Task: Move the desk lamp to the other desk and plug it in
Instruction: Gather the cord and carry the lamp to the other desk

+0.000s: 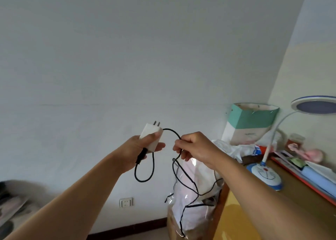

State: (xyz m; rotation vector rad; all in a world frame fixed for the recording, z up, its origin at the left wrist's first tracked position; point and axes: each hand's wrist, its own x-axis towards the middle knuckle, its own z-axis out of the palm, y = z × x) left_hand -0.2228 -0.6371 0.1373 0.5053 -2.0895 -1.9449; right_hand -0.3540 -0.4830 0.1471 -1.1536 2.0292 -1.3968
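Both forearms reach out, left hand (145,145) clasping the white adapter (151,137), right hand (194,147) pinching its black cord (185,178): shake out tangles before stooping to the wall socket (126,202)

Plain white wall (127,57), wooden desk (300,199)

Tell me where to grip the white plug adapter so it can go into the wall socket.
Grip the white block-shaped plug adapter by its flat sides, from behind, opposite the two metal prongs. The left hand already holds it so, prongs clear; the white wall socket sits low.
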